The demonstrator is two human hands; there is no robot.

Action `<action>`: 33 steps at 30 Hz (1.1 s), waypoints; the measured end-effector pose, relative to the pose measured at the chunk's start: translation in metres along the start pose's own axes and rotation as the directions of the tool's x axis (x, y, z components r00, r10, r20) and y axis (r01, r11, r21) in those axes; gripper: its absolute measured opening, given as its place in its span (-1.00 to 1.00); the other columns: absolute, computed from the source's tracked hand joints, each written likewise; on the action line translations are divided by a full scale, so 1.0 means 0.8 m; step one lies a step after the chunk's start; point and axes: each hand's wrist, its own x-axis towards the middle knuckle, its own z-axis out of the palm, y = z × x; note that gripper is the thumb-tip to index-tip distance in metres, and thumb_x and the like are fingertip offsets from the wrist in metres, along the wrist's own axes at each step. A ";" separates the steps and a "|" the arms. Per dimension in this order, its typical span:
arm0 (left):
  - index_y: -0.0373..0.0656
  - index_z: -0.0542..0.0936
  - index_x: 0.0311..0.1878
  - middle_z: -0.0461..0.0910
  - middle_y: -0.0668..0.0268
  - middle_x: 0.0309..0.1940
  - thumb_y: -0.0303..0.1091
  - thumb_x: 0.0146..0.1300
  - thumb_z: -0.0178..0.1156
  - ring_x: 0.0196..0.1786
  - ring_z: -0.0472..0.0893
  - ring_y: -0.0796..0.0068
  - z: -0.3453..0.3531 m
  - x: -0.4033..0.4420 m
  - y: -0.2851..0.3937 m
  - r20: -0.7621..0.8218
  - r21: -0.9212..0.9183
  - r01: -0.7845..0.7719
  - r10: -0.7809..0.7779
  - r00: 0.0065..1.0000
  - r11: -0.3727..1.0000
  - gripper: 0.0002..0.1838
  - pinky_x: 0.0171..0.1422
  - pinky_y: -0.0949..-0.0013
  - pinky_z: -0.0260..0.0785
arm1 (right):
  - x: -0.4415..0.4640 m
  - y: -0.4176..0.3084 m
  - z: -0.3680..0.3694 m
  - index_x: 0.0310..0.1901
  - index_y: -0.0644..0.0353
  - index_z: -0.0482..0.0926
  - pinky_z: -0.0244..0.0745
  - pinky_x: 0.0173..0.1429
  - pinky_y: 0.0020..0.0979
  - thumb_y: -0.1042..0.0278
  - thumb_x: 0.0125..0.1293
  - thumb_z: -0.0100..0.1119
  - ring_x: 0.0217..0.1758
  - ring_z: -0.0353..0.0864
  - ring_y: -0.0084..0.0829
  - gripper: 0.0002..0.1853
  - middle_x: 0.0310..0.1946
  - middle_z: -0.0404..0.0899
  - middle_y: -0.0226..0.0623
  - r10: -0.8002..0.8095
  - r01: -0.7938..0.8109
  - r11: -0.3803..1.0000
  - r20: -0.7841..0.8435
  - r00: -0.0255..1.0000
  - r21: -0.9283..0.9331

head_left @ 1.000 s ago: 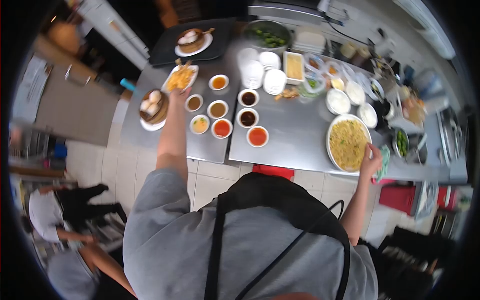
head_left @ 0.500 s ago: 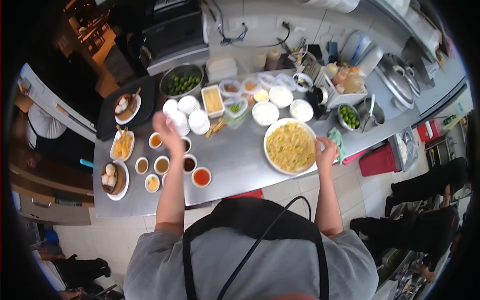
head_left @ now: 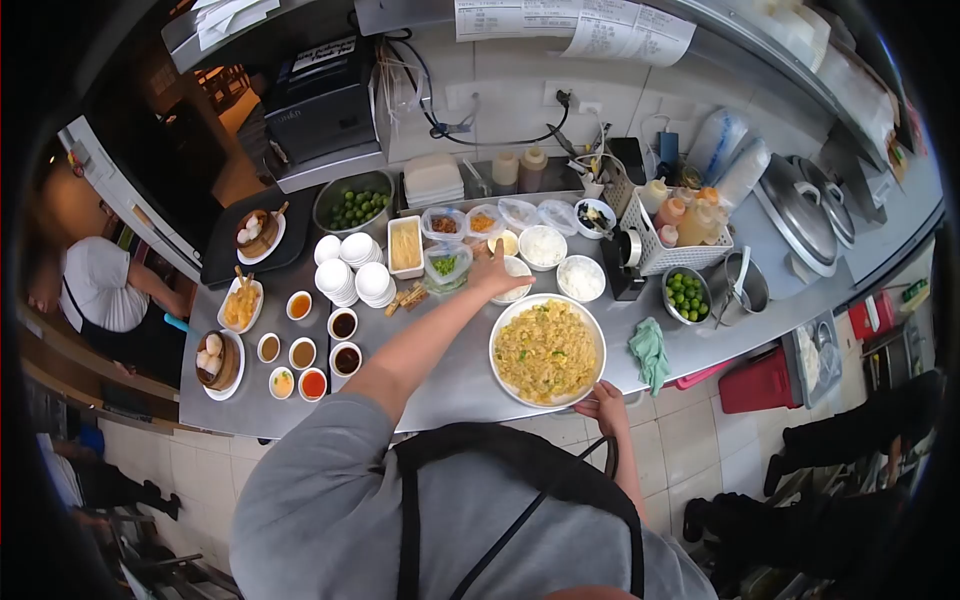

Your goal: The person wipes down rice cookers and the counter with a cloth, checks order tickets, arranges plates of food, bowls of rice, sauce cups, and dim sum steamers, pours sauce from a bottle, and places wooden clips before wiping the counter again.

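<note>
A large white plate (head_left: 497,384) piled with yellow fried rice (head_left: 545,350) sits near the front edge of the steel counter. My right hand (head_left: 603,408) is at its lower right rim, fingers curled against the edge. My left hand (head_left: 488,272) reaches across the counter with fingers extended, over a white bowl (head_left: 516,284) that it partly hides. Beside those fingers are a tub of chopped green herbs (head_left: 445,264) and a small bowl of something pale yellow (head_left: 505,242). Two bowls of white granules (head_left: 543,247) (head_left: 580,278) stand behind the plate.
Sauce cups (head_left: 313,384) and stacked white cups (head_left: 373,284) stand to the left, with dumpling steamers (head_left: 218,360) beyond. Limes fill a metal bowl (head_left: 687,295). A green cloth (head_left: 650,352) hangs over the front edge. A basket of bottles (head_left: 690,225) stands behind. Another person (head_left: 105,290) is at left.
My left hand has moved right, from above the stacked cups to the ingredient bowls. My right hand has slid from the plate's right side to its lower right rim. The view has shifted.
</note>
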 end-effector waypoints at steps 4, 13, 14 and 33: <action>0.11 -0.18 0.34 0.04 -0.08 0.22 0.41 -0.38 0.20 0.22 0.16 -0.08 -0.012 -0.021 0.030 0.056 0.076 0.088 -0.092 0.994 0.993 0.23 0.12 0.07 0.22 | 0.001 0.006 0.010 -0.02 0.43 0.26 0.61 -0.35 -0.36 0.48 0.16 -0.06 -0.45 0.60 -0.23 -0.65 -0.37 0.51 -0.04 -0.078 0.070 0.993 -0.081 0.994 -0.092; 0.19 -0.17 0.33 0.11 0.01 0.10 0.05 -0.42 0.40 0.14 0.17 -0.02 0.003 -0.022 0.036 -0.038 0.096 0.095 -0.092 0.995 0.991 0.22 -0.03 -0.12 0.22 | -0.010 0.031 -0.017 0.05 0.60 0.11 0.61 -0.42 -0.37 0.56 0.09 -0.03 -0.45 0.60 -0.21 -0.50 -0.38 0.49 0.08 -0.083 0.065 0.991 -0.152 0.985 -0.119; 0.21 -0.16 0.33 0.12 0.01 0.07 0.03 -0.42 0.39 0.10 0.20 0.01 -0.002 -0.028 0.038 -0.074 0.116 0.096 -0.088 0.993 0.989 0.20 -0.05 -0.05 0.25 | -0.013 0.030 -0.017 0.07 0.61 0.08 0.61 -0.42 -0.37 0.56 0.09 -0.02 -0.46 0.60 -0.20 -0.48 -0.38 0.49 0.08 -0.076 0.062 0.994 -0.165 0.983 -0.088; 0.03 -0.03 0.30 0.26 -0.05 -0.04 0.01 -0.43 0.39 -0.03 0.34 -0.03 -0.173 -0.409 -0.389 -0.614 -0.306 0.698 -0.695 0.375 0.647 0.16 0.03 0.11 0.27 | 0.043 0.004 0.053 -0.05 0.44 0.22 0.60 -0.26 -0.31 0.47 0.16 -0.06 -0.30 0.57 -0.12 -0.66 -0.24 0.45 0.02 -0.079 0.080 0.993 0.019 0.997 -0.081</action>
